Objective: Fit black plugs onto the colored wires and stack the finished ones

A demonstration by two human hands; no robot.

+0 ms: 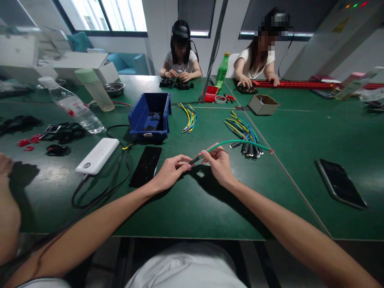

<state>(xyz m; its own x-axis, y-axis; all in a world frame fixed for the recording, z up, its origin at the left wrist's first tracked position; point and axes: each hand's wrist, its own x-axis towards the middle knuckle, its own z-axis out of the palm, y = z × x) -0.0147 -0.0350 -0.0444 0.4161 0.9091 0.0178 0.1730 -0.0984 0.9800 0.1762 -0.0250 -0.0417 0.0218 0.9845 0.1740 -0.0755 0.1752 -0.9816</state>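
A green wire (240,141) arcs across in front of me, its free end pointing right over the table. Near its other end sits a black sleeve (195,161). My left hand (170,173) is closed, pinching the black-sleeved end between thumb and fingers. With thumb and fingertips, my right hand (220,165) grips the green wire just beside the sleeve. Beyond the right hand lies a bundle of yellow, green and blue wires (241,127) with black sleeves and metal lugs. Another wire bundle (190,118) rests farther off, beside the blue bin. The tip inside my left fingers is hidden.
A blue bin (136,130) holds small black pieces. Black phone (146,166), white power bank (97,156) with cable and tilted water bottle (79,108) are left; another phone (340,184) is right. Cardboard box (263,107) stands behind. Two people work opposite; someone's arm (7,208) enters left.
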